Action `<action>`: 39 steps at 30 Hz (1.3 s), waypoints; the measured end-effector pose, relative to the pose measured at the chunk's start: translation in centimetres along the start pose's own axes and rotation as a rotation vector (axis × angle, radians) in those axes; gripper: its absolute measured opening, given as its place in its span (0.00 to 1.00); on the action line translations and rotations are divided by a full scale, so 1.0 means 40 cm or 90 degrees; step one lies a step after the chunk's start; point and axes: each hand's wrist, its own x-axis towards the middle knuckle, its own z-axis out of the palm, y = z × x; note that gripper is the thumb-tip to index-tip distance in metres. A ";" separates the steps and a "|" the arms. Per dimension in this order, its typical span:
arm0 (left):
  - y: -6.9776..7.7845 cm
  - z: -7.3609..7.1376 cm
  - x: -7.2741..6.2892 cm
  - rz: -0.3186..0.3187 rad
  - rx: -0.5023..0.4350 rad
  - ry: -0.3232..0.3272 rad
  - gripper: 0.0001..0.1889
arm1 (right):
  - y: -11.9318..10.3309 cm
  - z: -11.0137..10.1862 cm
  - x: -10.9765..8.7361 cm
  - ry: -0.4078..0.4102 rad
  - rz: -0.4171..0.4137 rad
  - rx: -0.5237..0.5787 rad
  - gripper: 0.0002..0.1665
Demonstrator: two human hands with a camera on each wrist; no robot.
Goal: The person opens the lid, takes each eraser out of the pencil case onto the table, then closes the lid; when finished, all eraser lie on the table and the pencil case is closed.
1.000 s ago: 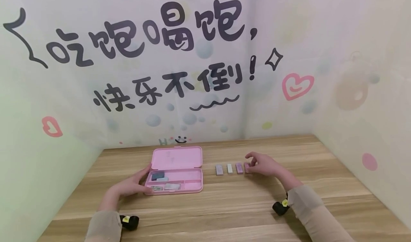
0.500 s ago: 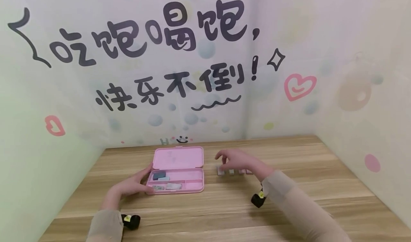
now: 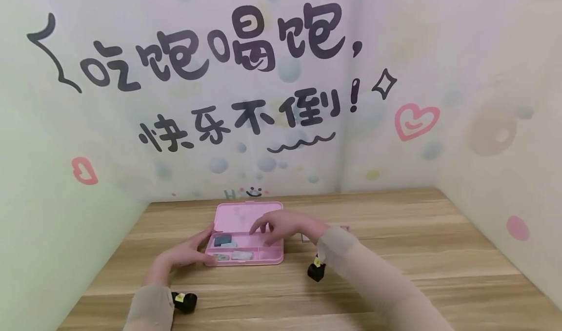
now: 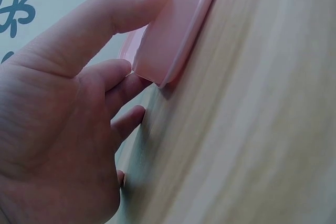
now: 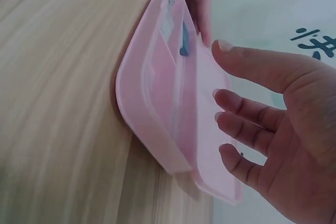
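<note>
An open pink plastic pencil case (image 3: 271, 255) lies on the table with its lid (image 3: 226, 215) folded back. In its left half sit a dark teal block (image 3: 222, 240), a pale block (image 3: 229, 245) and whitish blocks (image 3: 242, 255), like erasers. My left hand (image 3: 182, 255) grips the left end, thumb at the front and fingers round behind. In the left wrist view that thumb presses the pink wall (image 4: 176, 30). Over the right half hovers my right hand (image 3: 285, 223). In the right wrist view its fingers (image 5: 247, 129) are spread and loosely bent, with nothing between them.
Small pale and pink blocks, one a pale block (image 3: 305, 238), lie right of the case, mostly hidden behind my right wrist. Black wrist cameras hang below both sleeves, such as the right camera (image 3: 316, 271). A printed curtain (image 3: 307, 175) stands behind the wooden table (image 3: 246, 297).
My right hand has moved left from the pink block at the row's right end, across the row, to above the case. The left hand keeps its grip. The head view has shifted slightly.
</note>
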 end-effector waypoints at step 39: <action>0.006 0.000 0.003 -0.013 -0.003 0.004 0.59 | -0.061 0.080 0.124 -0.121 0.026 -0.077 0.37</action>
